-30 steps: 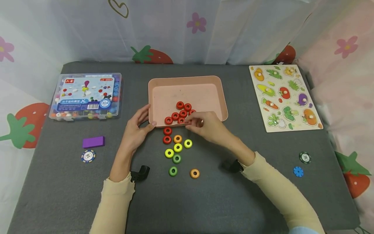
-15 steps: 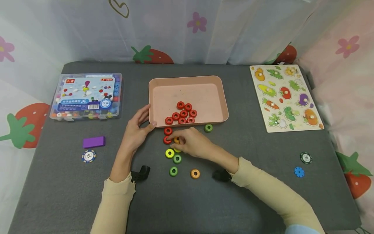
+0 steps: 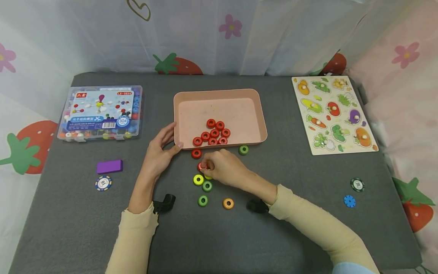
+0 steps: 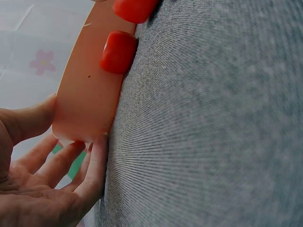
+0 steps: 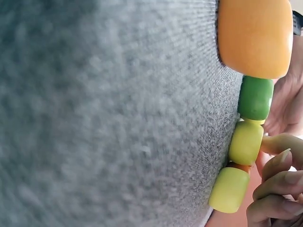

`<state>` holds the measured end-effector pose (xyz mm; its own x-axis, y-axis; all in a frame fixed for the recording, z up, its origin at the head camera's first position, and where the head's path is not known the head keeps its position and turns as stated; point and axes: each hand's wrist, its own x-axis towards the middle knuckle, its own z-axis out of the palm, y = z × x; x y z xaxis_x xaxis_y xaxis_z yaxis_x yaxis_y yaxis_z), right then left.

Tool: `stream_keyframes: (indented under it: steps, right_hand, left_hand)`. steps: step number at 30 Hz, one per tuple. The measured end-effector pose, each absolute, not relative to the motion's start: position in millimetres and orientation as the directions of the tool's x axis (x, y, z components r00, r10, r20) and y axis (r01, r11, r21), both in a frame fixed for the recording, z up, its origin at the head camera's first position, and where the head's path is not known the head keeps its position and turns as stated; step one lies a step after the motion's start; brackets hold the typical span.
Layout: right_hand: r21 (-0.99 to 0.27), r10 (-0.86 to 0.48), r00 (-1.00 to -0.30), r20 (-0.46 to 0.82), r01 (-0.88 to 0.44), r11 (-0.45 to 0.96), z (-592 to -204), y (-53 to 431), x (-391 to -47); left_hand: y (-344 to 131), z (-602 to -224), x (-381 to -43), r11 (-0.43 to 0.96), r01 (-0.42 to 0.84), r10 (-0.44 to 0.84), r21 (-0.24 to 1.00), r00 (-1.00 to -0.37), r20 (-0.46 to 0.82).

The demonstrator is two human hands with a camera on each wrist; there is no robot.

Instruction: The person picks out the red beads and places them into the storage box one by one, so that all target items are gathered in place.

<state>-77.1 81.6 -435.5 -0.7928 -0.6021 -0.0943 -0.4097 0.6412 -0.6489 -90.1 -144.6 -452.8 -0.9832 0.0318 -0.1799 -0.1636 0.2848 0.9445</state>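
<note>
My left hand [image 3: 157, 154] holds the left front corner of a pink tray [image 3: 236, 108], thumb at the rim and fingers along its side. Several red rings [image 3: 214, 133] lie inside, along its front. Just outside, my right hand [image 3: 226, 167] pinches a red ring [image 3: 200, 166] at its fingertips. Another red ring [image 3: 196, 153] lies by the tray's front wall. Close to the right hand are a yellow ring [image 3: 198, 180] and a green ring [image 3: 207, 186]. In the right wrist view, curled fingers [image 5: 279, 189] show beside yellow rings [image 5: 229, 190]; the pinched ring cannot be made out there.
Nearer lie a green ring [image 3: 203, 201] and an orange ring [image 3: 228, 203]; another green ring [image 3: 243, 150] sits by the tray's front. At left are a bead box [image 3: 102, 110], purple block [image 3: 109, 166] and chip [image 3: 103, 183]. A vegetable puzzle board [image 3: 337, 114] and chips [image 3: 357, 184] are at right.
My right hand has come out from the tray's front toward the near left, onto a red ring outside, which has shifted slightly right. The left hand stays on the tray.
</note>
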Motion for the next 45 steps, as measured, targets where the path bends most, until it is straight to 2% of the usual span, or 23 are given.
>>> stream_keyframes:
  steps: [8,16,28,35,45]
  right_hand:
    - [-0.722,-0.572,-0.820,-0.025,-0.380,0.578,-420,95,-81]
    - [-0.738,-0.440,-0.896,0.056,-0.335,0.586,-401,128,-110]
    - [-0.562,-0.288,-0.956,-0.053,-0.209,0.800,-415,153,-136]
    - [-0.647,-0.348,-0.937,-0.023,-0.252,0.719,-424,150,-141]
    - [-0.777,-0.360,-0.932,-0.050,-0.190,0.600,-422,152,-141]
  left_hand:
    - [-145,-452,-91,0.282,-0.170,0.036,0.944,-0.982,-0.187]
    - [-145,-452,-91,0.280,-0.164,0.039,0.946,-0.983,-0.181]
    - [-145,-452,-90,0.266,-0.171,0.043,0.949,-0.981,-0.189]
    - [-144,-451,-90,0.262,-0.161,0.044,0.951,-0.983,-0.179]
    - [-145,-452,-90,0.285,-0.165,0.038,0.944,-0.982,-0.183]
